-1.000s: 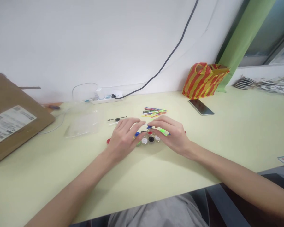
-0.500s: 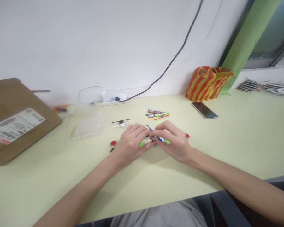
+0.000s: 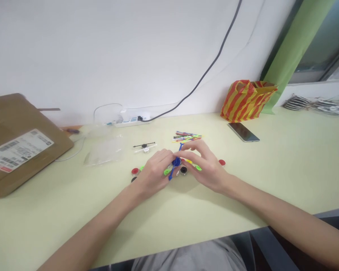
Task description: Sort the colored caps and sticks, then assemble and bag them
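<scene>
A blue arrow spinner with a round blue hub (image 3: 176, 162) is held between my hands, its arrow pointing down toward me. My left hand (image 3: 156, 171) is closed on the hub's left side. The fingers of my right hand (image 3: 205, 165) touch the spinner's right side and upper end; their grip is partly hidden. A black disc (image 3: 183, 170) lies just below my right fingertips. Around my hands sit a red disc (image 3: 135, 171), another red disc (image 3: 222, 162) and green pieces (image 3: 198, 168). Behind them is a pile of coloured arrows (image 3: 186, 136).
A black arrow spinner (image 3: 144, 145) and a white one lie left of the pile. Further left are a clear plastic bag (image 3: 104, 150) and a cardboard package (image 3: 22, 139). A phone (image 3: 243, 132) and striped bag (image 3: 247, 101) stand back right, a power strip (image 3: 132, 118) by the wall.
The blue arrow has turned to a steeper angle and shifted left, and its round hub now shows. My right fingers have lifted and spread slightly, uncovering the black disc.
</scene>
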A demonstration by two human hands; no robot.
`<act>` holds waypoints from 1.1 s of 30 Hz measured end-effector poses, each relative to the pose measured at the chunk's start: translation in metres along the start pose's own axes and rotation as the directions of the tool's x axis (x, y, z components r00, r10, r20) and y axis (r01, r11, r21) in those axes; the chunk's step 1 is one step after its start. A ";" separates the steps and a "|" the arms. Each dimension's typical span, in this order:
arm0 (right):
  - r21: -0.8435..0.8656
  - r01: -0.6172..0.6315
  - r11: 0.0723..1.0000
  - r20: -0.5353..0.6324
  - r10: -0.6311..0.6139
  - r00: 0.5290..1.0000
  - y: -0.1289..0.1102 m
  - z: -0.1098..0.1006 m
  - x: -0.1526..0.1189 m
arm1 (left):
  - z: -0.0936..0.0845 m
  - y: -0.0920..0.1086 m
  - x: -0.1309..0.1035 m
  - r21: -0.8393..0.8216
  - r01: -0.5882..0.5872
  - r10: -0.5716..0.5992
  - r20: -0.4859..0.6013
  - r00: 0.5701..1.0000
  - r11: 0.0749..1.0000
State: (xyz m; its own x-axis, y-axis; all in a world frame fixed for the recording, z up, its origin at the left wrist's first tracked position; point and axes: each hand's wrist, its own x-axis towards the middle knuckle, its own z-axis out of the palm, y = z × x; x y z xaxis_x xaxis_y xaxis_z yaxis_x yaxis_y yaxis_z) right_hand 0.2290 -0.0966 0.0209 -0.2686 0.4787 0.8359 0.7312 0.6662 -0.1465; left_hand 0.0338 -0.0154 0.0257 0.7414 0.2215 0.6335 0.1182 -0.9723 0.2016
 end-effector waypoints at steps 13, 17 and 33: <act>0.024 -0.208 0.978 0.063 0.206 0.977 0.011 -0.003 0.000 | -0.001 -0.007 -0.001 0.083 0.003 0.002 -0.051 0.999 0.997; 0.081 -0.320 0.944 0.054 0.316 0.947 0.012 -0.001 -0.002 | -0.007 -0.009 0.001 0.233 -0.050 0.081 -0.123 0.989 0.971; 0.328 -0.488 0.809 0.251 0.424 0.870 0.010 -0.005 0.001 | -0.025 -0.037 -0.001 0.073 0.313 -0.305 -0.095 0.947 0.947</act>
State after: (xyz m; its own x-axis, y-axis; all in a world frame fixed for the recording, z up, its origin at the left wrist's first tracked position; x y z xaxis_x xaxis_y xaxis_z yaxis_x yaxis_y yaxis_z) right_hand 0.2394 -0.0924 0.0226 -0.0811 0.8425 0.5325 0.5169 0.4924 -0.7003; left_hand 0.0125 0.0223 0.0362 0.6037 0.5139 0.6095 0.3917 -0.8571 0.3346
